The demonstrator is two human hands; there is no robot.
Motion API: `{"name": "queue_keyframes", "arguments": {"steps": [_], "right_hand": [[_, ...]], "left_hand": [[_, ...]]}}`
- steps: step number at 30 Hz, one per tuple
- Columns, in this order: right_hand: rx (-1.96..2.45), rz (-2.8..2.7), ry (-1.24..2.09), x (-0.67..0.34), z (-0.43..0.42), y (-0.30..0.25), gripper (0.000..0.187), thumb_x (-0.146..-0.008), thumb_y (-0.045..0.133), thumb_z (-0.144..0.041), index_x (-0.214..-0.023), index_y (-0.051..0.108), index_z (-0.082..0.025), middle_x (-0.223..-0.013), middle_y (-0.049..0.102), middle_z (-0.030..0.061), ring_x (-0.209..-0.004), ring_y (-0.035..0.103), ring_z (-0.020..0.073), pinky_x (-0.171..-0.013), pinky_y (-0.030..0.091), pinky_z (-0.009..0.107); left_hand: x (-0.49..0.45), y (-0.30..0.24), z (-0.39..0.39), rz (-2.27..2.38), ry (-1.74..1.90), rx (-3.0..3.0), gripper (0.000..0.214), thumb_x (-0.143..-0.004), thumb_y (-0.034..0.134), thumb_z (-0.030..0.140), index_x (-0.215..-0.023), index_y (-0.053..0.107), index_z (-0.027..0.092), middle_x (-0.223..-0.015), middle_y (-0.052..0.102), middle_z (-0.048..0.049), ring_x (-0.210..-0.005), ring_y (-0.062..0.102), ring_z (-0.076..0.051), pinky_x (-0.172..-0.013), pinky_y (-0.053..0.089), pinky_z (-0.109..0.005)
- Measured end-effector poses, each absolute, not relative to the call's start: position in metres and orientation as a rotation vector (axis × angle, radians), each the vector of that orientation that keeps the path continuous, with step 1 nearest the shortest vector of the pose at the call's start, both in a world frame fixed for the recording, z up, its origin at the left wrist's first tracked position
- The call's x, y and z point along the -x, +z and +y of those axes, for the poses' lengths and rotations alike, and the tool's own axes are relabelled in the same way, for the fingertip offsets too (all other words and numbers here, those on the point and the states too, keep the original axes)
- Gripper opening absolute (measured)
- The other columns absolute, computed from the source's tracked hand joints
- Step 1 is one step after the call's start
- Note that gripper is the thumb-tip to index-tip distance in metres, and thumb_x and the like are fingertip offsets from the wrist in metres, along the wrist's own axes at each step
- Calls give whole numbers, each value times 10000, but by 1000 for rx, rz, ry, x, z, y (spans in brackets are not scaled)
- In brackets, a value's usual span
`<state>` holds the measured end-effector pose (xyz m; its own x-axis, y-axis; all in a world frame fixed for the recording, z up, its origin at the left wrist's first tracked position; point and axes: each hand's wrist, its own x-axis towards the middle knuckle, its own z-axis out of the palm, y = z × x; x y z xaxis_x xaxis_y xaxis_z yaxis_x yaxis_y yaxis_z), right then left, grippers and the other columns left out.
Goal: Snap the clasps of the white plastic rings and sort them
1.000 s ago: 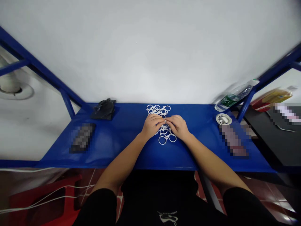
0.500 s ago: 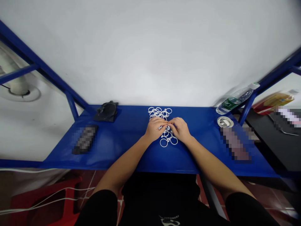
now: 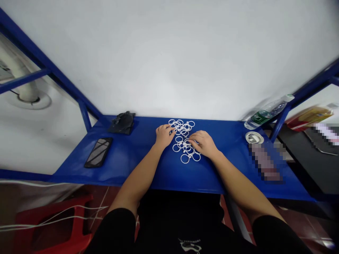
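Note:
Several thin white plastic rings with small clasps lie in two clusters on the blue table (image 3: pixel 132 155). My left hand (image 3: pixel 164 135) is at the left edge of the far cluster (image 3: pixel 181 126), its fingers apart, the tips at a ring there. My right hand (image 3: pixel 203 144) lies over the right side of the nearer cluster (image 3: pixel 186 150). Its thumb and fingers close around part of a white ring, mostly hidden under the hand. Rings in the nearer cluster look joined to one another at their clasps.
A dark phone (image 3: pixel 98 152) and a crumpled black plastic bag (image 3: pixel 123 122) are at the left. On the right are a clear bottle (image 3: pixel 267 113), a roll of tape (image 3: pixel 254 138) and a blurred-out item (image 3: pixel 266 162). A white wall (image 3: pixel 169 63) rises behind.
My hands, which met over the rings, have separated. My left hand has moved left to the far cluster; the right has stayed by the nearer one. More of the rings now shows.

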<state>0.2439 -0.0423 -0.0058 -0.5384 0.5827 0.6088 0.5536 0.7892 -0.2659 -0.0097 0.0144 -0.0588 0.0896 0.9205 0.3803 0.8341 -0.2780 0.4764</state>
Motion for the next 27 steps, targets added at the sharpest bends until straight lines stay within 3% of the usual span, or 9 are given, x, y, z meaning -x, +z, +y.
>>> {"name": "queue_keyframes", "arguments": {"steps": [5, 10, 15, 19, 24, 27], "right_hand": [[865, -2276, 82, -244, -42, -9, 167, -1035, 604, -318, -1016, 745, -232, -998, 792, 49, -948, 700, 232, -857, 502, 406], [878, -2291, 101, -244, -41, -11, 173, -1038, 591, -312, -1022, 743, -232, -1004, 791, 49, -957, 699, 238, -852, 496, 407], [932, -2237, 98, -244, -42, -13, 210, -1039, 599, -348, -1164, 723, -234, -1059, 783, 70, -954, 699, 247, -864, 516, 421], [988, -2142, 46, -245, -43, -15, 320, -1046, 593, -352, -1334, 640, -221, -1038, 775, 90, -915, 693, 253, -832, 539, 425], [932, -2099, -14, -246, -43, -15, 254, -1055, 575, -304, -1279, 675, -237, -1062, 787, 89, -924, 716, 242, -817, 552, 409], [892, -2109, -18, -246, -43, -15, 226, -1055, 572, -280, -1242, 694, -239, -1088, 793, 84, -942, 728, 237, -825, 558, 410]], "left_hand": [[5, -52, 10, 1821, 858, -2161, 96, -939, 704, 343, -974, 766, 278, -1335, 695, -39, -1275, 582, -280, -1140, 365, -488], [5, -51, 11, 1791, 939, -2160, 81, -927, 713, 277, -849, 703, 256, -1257, 743, -19, -1251, 621, -269, -1180, 304, -526], [-1, -40, 2, 1703, 1189, -2282, 67, -953, 696, 280, -896, 697, 246, -1316, 719, -52, -1241, 633, -267, -1135, 375, -495], [-18, -27, -17, 1353, 1321, -2492, 82, -970, 672, 281, -908, 687, 230, -1384, 687, -72, -1257, 634, -261, -1094, 436, -464], [-34, -24, -31, 1155, 1274, -2539, 115, -971, 697, 327, -912, 682, 229, -1319, 728, -60, -1176, 683, -243, -1115, 439, -495], [-34, -27, -30, 1118, 1294, -2491, 206, -930, 756, 375, -1056, 685, 229, -1293, 740, -73, -1154, 699, -249, -1082, 476, -492]]}}
